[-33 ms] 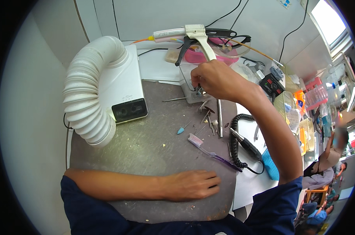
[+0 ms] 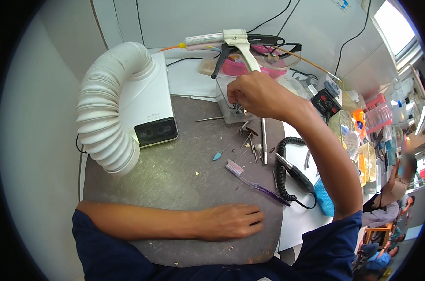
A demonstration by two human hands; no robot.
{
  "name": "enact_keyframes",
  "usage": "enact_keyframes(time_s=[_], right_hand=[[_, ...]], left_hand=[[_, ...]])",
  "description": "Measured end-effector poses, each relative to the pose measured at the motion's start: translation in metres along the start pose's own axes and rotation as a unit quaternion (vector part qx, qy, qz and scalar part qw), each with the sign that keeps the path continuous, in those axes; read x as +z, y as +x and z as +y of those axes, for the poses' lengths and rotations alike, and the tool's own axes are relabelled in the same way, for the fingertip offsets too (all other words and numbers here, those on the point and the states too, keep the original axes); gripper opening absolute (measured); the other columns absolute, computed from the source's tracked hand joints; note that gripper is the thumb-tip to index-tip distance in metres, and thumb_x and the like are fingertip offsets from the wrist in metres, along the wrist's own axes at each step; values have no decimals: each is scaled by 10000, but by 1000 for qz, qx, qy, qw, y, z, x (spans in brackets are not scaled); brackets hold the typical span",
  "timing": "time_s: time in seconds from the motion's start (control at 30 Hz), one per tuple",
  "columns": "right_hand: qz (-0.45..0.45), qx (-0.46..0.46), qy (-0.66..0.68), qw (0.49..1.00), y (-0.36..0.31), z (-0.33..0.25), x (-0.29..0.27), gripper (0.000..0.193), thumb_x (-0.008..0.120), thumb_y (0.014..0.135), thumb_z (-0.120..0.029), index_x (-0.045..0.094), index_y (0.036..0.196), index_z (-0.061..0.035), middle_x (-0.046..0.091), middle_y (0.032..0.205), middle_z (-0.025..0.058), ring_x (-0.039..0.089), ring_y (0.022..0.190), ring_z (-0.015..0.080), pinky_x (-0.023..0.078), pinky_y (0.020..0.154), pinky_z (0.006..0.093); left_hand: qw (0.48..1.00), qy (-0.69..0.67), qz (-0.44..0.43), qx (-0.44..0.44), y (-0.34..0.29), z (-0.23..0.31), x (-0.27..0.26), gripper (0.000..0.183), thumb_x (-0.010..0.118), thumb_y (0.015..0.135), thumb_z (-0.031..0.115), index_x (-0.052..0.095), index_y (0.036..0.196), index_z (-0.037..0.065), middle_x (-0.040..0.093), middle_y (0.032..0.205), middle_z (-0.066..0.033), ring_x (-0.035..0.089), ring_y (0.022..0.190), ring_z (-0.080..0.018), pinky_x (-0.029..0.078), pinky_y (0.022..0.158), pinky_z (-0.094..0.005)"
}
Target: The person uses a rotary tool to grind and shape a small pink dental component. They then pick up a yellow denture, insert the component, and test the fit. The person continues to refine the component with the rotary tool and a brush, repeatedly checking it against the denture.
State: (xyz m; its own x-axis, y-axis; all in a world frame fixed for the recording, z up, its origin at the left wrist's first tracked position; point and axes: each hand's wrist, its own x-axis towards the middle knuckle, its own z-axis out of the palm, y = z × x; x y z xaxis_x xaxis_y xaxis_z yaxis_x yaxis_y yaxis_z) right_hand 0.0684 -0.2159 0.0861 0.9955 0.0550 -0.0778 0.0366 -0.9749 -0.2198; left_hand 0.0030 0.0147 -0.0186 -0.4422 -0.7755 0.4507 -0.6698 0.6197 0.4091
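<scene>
"Over the clear box (image 2: pixel 223 104), how does your right hand (image 2: pixel 255 96) stand to the small metal bits (image 2: pixel 238 108)?"

"My fingers curl down past the box's rim, and the bits lie just under my fingertips, toward the near side of the box. The right is plainly the nearer one; my left hand (image 2: pixel 231 221) lies slack, palm down, on the dark mat (image 2: pixel 175 173), well apart from the box on my side of it, with nothing showing in its fingers."

"Has the right got hold of a bit?"

"I cannot tell. The fingers are bent together, but my own knuckles hide whatever may be between the tips."

"Which way do the bits point?"

"They sit jumbled in the box, so I see no single long axis; most are too small or too covered to read."

"And the longer things around the box?"

"The thin metal pick (image 2: pixel 209 119) lies left of the box, nearly crosswise to me, its free end pointing away from it. Right of the box, the metal rod (image 2: pixel 264 143) runs toward me. Nearer me than the box, the toothbrush (image 2: pixel 255 184) lies slantwise, its bristle end toward the box, its handle off to the right."
</scene>
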Motion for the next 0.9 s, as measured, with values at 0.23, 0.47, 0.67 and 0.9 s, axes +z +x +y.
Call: enact_keyframes(time_s=[0.23,0.47,0.67,0.9], right_hand=[[-48,12,15,999,17,2,1,136,618,791,-80,707,867,-10,705,783,153,682,723,289,526,699,377],[-16,37,-30,999,20,7,20,108,666,741,-68,716,829,-31,711,795,148,695,759,297,543,716,381],[47,45,-104,992,21,2,30,89,683,715,-75,719,795,-60,698,771,143,684,774,327,541,712,423],[87,61,0,994,-16,-2,4,92,665,781,-101,694,821,-24,694,782,163,679,766,338,534,700,425]], left_hand=[[1000,-1,20,6,0,1,2,193,582,781,91,574,944,-12,564,1050,-125,585,988,-230,529,812,-309],[1000,20,-2,5,1,1,2,244,578,766,101,587,988,0,574,1100,-121,584,1023,-226,527,843,-308],[1000,0,-16,7,4,1,-4,272,566,786,101,582,1035,-7,582,1135,-142,591,1053,-254,529,858,-323],[999,-44,5,2,6,1,-6,268,581,798,90,587,1044,-18,586,1111,-153,607,1024,-275,535,854,-336]])
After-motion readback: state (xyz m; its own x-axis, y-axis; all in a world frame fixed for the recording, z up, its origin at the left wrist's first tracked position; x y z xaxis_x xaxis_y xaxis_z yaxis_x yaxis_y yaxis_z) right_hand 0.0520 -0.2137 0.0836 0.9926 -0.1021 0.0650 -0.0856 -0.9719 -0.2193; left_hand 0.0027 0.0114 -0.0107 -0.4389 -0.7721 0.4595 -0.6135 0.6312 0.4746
